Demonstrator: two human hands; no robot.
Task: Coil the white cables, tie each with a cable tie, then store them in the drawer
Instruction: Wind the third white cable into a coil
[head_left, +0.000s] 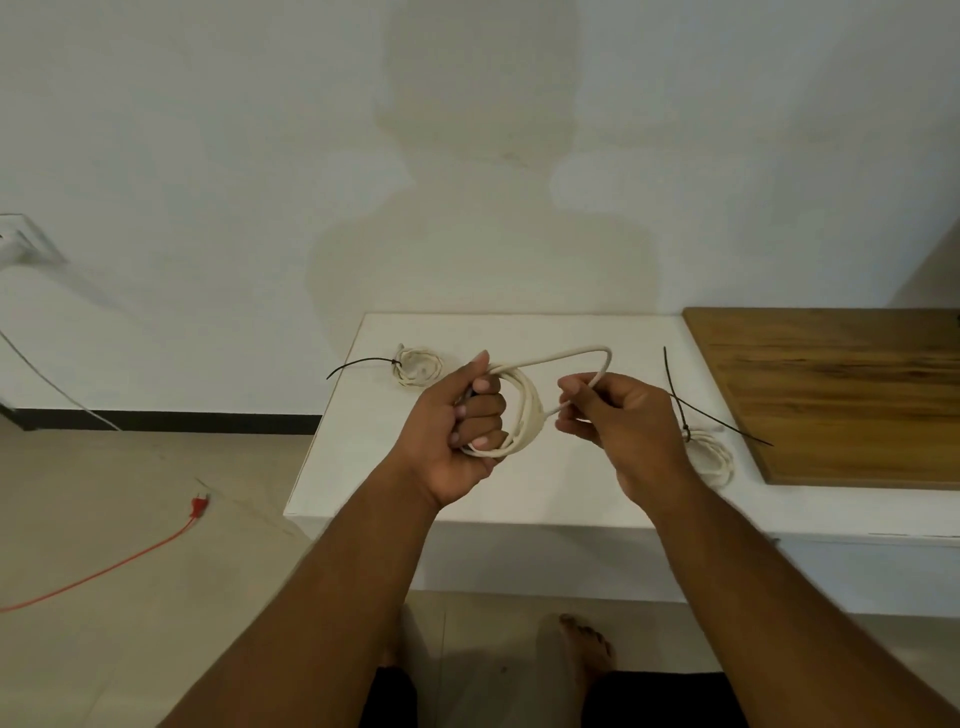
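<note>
Item: white cable (524, 410), partly coiled, held mid-frame above the white table (519, 488).

Left hand (457, 421) — fist closed round the stacked loops, thumb up, fingers curled through the coil's centre. Right hand (618, 415) — thumb and forefinger pinching the free end of the same cable, which runs up from the coil, bends sharply near upper centre of the table, and comes back down to the pinch.

Also on the table: one tied coil (415, 366) at the far left corner, black cable tie (358, 365) tail pointing left; a second tied coil (711, 452) to the right of the right hand, partly hidden by it, its black tie (675, 389) tail rising towards the wooden board (831, 395) at right of frame. A further dark strip crosses near that coil — whether it is a spare tie, cannot tell. No drawer in view.

Handling note, as judgement: two coils done, this one nearly wound. The remaining tail looks short, so lay it round in the same direction as the other loops, matching their size, letting the sharp bend relax rather than forcing it. Keep the left grip firm until a tie is on, or the stiff loops will likely spring apart.
</note>
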